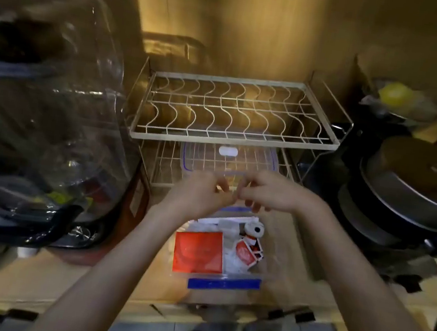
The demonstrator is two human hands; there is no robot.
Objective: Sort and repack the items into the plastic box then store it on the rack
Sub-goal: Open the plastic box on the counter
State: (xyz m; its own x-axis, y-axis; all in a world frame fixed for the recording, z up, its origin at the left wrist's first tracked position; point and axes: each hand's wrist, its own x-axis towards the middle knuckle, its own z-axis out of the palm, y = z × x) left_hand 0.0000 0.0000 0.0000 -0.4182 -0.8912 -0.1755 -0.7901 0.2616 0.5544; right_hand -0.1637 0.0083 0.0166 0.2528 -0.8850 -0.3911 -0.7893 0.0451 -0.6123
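The plastic box [224,275] below my hands is clear with a blue clip edge. In the box I see a red-orange packet [198,251] — beside it small red-and-white sachets [248,252]. Behind the box, the rack [236,111] is cream-white wire — wavy pattern.

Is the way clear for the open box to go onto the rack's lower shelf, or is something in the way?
Not clear. The lid lies on the lower shelf of the rack, right behind the box. Both hands hover between box and shelf, fingers together.
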